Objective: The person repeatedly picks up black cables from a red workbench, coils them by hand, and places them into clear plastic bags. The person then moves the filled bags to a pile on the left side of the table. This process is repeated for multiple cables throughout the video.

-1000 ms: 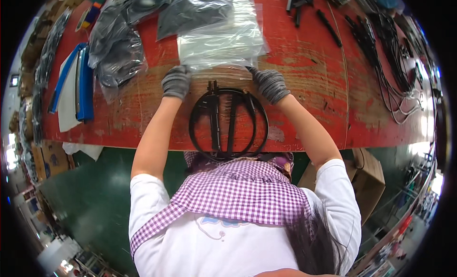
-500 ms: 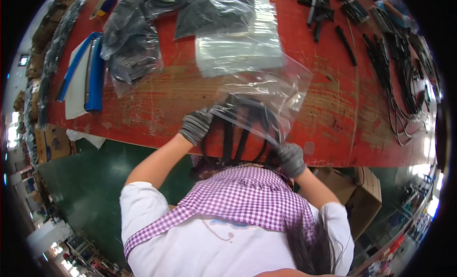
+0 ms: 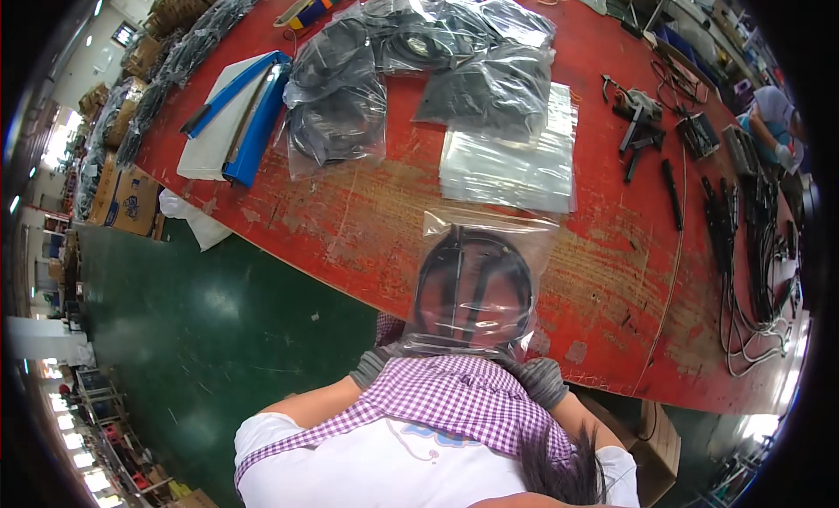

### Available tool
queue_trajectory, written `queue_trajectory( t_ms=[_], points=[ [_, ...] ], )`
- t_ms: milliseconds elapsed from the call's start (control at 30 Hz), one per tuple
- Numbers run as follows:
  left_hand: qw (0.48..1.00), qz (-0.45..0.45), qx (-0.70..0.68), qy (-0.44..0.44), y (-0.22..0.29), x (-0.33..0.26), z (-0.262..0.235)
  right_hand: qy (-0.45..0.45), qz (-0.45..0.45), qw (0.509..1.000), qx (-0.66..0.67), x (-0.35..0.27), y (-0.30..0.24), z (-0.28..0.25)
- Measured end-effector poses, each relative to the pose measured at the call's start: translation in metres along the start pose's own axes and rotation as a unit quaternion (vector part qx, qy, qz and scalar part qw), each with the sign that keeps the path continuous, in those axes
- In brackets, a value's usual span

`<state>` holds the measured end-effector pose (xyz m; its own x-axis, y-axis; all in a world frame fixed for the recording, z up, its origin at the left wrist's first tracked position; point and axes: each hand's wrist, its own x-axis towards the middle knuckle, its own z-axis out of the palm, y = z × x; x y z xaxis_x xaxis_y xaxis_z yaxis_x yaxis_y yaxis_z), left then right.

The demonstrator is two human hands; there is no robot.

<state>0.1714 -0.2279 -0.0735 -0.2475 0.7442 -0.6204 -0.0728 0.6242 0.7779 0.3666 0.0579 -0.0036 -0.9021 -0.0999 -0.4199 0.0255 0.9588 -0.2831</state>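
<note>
In front of my body, a clear plastic bag (image 3: 441, 221) lies at the near edge of the red table. Inside it is a black looped item (image 3: 524, 276), rounded at the far end, with dark straight strips across it. My left hand (image 3: 371, 368), in a grey knitted glove, is at the bag's near left corner. At the near right corner is my right hand (image 3: 544, 381), gloved alike. The checked apron hides most of the fingers of both hands, and whether they grip the bag cannot be made out.
Beyond the bag lie a stack of clear bags (image 3: 507, 172) and several filled bags (image 3: 336, 115). A blue-and-white holder (image 3: 253, 124) stands left. Black tools (image 3: 642, 128) and cables (image 3: 760, 246) lie right. Another person (image 3: 769, 128) is at far right.
My hands have drawn in toward my body. The bag, loosely spread over the black item before, now lies flatter around it. My view has shifted, showing more of the table's far side.
</note>
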Motion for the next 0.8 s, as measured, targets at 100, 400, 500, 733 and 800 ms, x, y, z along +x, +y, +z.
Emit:
queue_trajectory(
  t_ms=[100,400,500,733,800],
  points=[
    [0.951,0.020,0.295,0.088,0.124,-0.037,-0.038,0.139,0.012,0.943,0.302,0.012,0.005,-0.049],
    [0.926,0.296,-0.029,0.231,0.267,-0.143,-0.127,0.339,-0.082,0.890,0.292,-0.027,-0.009,-0.269],
    [0.943,0.168,0.060,0.280,0.286,-0.133,-0.153,0.250,-0.031,0.918,0.306,0.032,-0.006,-0.294],
    [0.779,0.275,0.083,0.557,0.304,-0.085,-0.262,0.430,-0.096,0.830,0.341,0.173,0.000,-0.367],
    [0.688,0.333,0.130,0.631,0.323,-0.067,-0.275,0.522,-0.179,0.750,0.365,0.224,0.015,-0.367]
  ],
)
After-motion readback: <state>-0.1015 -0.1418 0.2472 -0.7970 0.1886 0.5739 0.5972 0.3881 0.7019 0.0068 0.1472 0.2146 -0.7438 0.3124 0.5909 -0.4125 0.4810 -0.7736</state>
